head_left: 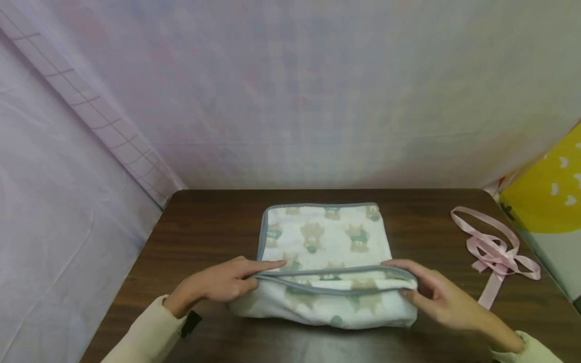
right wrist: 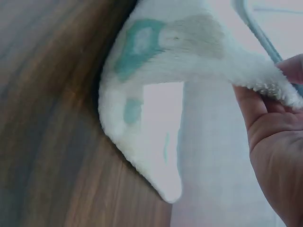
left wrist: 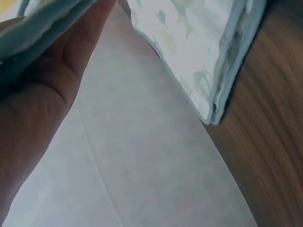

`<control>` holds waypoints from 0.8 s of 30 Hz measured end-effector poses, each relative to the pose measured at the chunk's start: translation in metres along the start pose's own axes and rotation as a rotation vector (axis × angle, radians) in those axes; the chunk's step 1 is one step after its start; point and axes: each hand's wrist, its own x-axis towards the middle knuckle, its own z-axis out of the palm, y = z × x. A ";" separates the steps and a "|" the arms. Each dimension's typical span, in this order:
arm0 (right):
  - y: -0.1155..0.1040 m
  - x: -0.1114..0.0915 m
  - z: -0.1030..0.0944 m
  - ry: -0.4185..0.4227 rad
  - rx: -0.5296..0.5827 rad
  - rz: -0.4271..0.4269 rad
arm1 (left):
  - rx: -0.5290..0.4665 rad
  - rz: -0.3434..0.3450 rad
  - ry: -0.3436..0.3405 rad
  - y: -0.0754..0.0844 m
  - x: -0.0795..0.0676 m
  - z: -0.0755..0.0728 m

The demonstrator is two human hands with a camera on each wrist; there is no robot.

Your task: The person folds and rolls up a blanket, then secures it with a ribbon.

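Note:
A folded plush blanket [head_left: 313,227], white with tan and green bears and a grey-blue trim, lies on the brown table [head_left: 209,222]. Its near part is folded up, and the trimmed edges there are lifted in a layered flap [head_left: 354,302]. At the flap's left end, my left hand [head_left: 222,280] pinches the edge, index finger stretched over the cloth. My right hand [head_left: 447,300] grips the flap's right end between thumb and fingers. A corner of the fluffy blanket [right wrist: 189,61] hangs beside the right hand in the right wrist view.
A loose pink ribbon [head_left: 497,259] lies in a tangle near the table's right edge, one end reaching toward the right forearm. Pale patterned cloth [head_left: 290,101] hangs behind the table, and white sheeting [head_left: 68,201] covers the left side. A yellow patterned shape [head_left: 544,191] shows at far right.

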 end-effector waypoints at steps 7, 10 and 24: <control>0.005 0.013 -0.011 0.083 -0.013 0.093 | 0.049 0.030 0.136 -0.011 0.011 -0.019; 0.009 0.019 -0.016 0.108 -0.032 0.124 | 0.062 0.005 0.199 -0.016 0.016 -0.027; 0.040 0.039 -0.038 0.267 0.027 0.188 | -0.119 -0.168 0.499 -0.041 0.048 -0.051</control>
